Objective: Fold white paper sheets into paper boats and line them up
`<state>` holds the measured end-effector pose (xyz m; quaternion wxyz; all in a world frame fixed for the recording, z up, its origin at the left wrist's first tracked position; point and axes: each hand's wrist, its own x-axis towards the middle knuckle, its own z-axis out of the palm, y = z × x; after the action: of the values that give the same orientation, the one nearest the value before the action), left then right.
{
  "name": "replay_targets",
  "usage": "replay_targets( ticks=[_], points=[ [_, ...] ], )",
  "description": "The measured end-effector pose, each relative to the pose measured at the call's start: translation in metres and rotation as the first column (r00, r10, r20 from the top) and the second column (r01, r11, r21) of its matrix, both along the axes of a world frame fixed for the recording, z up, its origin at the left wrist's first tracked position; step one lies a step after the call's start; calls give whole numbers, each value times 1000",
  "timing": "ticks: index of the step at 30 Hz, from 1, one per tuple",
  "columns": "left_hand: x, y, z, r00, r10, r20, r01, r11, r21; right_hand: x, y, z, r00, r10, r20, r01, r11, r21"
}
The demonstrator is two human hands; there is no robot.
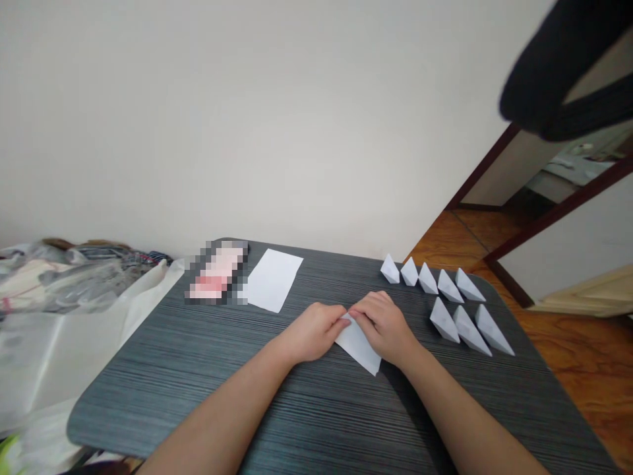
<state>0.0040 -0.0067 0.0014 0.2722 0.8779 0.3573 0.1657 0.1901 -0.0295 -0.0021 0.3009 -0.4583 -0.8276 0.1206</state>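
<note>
A partly folded sheet of white paper lies at a slant on the dark table, its near corner pointing toward me. My left hand pinches its far edge between thumb and fingers. From the other side my right hand grips the same edge, the two thumbs almost touching. The fingers cover the far part of the paper, so the fold there is hidden. To the right of my right hand stand several folded white paper boats in two rows.
White paper lies flat at the back left of the dark wood-grain table, beside a blurred pink object. A pale wall rises behind. Plastic-wrapped bundles are heaped on the left. A black strap hangs at upper right.
</note>
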Motion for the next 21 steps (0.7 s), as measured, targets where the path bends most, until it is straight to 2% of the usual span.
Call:
replay_targets(
  ticks=[5, 10, 13, 16, 19, 21],
  points=[
    [0, 1, 0, 1000, 8, 30, -7, 999, -39, 3, 0, 2, 999, -10, -40, 8, 999, -48],
    [1, 1, 2, 990, 72, 120, -59, 992, -113, 8, -2, 2, 997, -46, -62, 33, 979, -199],
    [2, -1, 4, 963, 151, 222, -78, 949, -307, 8, -3, -1, 975, -187, -118, 156, 959, -235],
    [4, -1, 4, 927, 224, 302, -64, 885, -461, 7, -3, -6, 905, -368, -213, 310, 915, -260],
    [5, 0, 3, 908, 262, 327, -69, 863, -501, 6, -3, -8, 820, -496, -287, 415, 859, -299],
    [5, 1, 2, 908, 278, 315, -95, 866, -491, 5, -2, -9, 790, -526, -314, 436, 843, -314]
  ],
)
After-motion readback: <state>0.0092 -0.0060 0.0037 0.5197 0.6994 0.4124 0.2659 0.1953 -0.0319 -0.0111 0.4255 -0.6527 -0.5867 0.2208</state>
